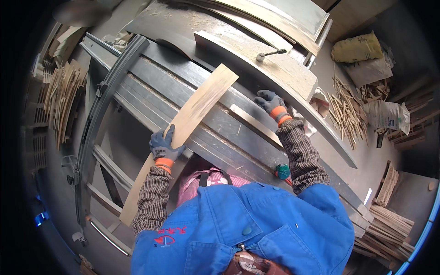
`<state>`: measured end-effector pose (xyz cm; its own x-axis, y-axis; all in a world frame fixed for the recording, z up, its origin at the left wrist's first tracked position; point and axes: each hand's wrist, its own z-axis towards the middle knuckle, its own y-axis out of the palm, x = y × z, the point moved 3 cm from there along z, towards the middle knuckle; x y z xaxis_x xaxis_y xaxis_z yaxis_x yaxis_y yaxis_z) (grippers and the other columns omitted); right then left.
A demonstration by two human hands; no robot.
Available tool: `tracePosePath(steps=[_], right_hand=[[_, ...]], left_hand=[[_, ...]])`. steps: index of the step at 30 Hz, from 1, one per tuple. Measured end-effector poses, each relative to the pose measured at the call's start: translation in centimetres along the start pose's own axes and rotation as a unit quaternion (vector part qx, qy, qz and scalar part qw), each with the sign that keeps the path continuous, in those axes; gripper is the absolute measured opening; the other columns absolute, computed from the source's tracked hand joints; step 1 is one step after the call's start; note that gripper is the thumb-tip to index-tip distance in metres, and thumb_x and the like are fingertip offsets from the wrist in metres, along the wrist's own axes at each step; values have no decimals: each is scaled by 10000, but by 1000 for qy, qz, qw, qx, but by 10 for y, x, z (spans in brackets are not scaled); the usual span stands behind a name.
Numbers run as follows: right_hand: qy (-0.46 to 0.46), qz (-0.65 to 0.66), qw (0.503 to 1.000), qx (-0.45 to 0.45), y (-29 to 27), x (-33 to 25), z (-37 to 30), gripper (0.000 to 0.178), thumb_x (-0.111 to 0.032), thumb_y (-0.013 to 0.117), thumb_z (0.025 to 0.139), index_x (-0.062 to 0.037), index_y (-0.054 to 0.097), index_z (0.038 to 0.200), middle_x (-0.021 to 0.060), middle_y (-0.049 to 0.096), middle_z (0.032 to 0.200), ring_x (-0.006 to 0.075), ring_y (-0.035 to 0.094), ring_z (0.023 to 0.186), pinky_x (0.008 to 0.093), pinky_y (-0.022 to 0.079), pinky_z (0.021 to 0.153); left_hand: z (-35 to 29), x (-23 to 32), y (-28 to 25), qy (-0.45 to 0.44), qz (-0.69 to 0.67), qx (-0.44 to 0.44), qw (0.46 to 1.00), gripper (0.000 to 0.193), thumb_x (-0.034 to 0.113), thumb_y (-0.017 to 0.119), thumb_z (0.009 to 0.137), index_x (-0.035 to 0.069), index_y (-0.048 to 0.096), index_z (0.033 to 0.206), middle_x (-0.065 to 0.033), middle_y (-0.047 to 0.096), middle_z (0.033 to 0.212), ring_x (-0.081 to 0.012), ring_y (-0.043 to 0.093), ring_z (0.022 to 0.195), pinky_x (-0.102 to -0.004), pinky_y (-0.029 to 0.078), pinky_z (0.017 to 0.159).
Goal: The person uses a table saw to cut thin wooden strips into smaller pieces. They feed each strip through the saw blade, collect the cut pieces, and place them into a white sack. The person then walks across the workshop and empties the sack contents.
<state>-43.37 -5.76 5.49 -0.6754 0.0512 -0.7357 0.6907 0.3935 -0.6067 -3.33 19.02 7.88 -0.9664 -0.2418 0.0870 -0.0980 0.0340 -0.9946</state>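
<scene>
My left hand (pixel 165 145), in a grey glove with an orange cuff, grips a long pale wooden board (pixel 201 107) near its middle, thumb on top. The board lies slantwise across the grey metal saw table (pixel 224 126), its near end reaching out past the table beside my left forearm. My right hand (pixel 270 101), gloved the same way, is over the table by the long metal fence (pixel 256 75). Its fingers are slightly bent and apart, with nothing seen in them. A narrow wooden strip (pixel 255 120) lies on the table just left of that hand.
A metal sliding frame (pixel 91 123) stands at the left. Beyond the fence, a sawdust-covered surface carries a black-handled lever (pixel 270 55). A green tape measure (pixel 283 171) sits at the table's near edge. Wood offcuts (pixel 346 107) and sacks (pixel 357 48) lie at the right.
</scene>
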Motion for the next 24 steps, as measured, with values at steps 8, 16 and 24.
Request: tracePosePath(steps=[8,16,24], right_hand=[[62,-336,938,-64,-6,42,-149,681,-479,872,670,-127,653,1212,129,608,1286,338,564,1221,428,467,1025],[-15,-228,973,39,-3,67,-147,433,-334,787,824,-64,651,1134,150,668,1091,307,651,1003,397,516,883],[91,183,978,46,19,39,-96,393,-241,678,926,-102,628,1290,40,693,889,119,597,719,273,482,657]], left_hand=[[89,-14,3,-61,-1,-60,996,937,638,787,641,308,518,1477,-130,534,1318,-343,457,1228,-473,378,1082],[111,-18,-3,-77,1,-124,989,936,690,748,696,335,461,1513,-162,471,1454,-353,393,1349,-467,313,1149],[119,-31,3,-87,-4,-111,990,907,690,742,718,325,478,1505,-176,434,1476,-360,381,1350,-460,292,1168]])
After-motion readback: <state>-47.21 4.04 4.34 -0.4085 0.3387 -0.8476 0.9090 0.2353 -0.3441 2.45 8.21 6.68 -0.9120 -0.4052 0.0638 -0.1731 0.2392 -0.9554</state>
